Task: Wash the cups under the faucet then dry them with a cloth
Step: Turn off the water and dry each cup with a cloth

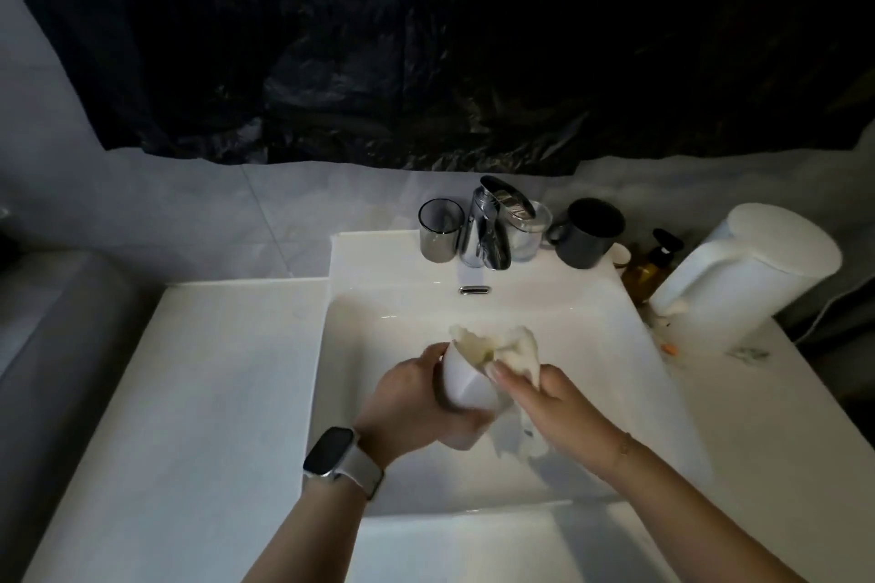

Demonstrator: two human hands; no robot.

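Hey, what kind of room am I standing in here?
Probably a bathroom: a white basin with a chrome faucet, tumblers lined up behind it, and a pump bottle beside a tiled wall.

White worktop with an inset white sink. Back ledge, left to right: smoky glass tumbler; chrome faucet; clear glass, partly hidden behind the faucet; dark mug. Right side: amber pump bottle; white jug just beside the bottle; small orange and greenish scraps near the jug's base.
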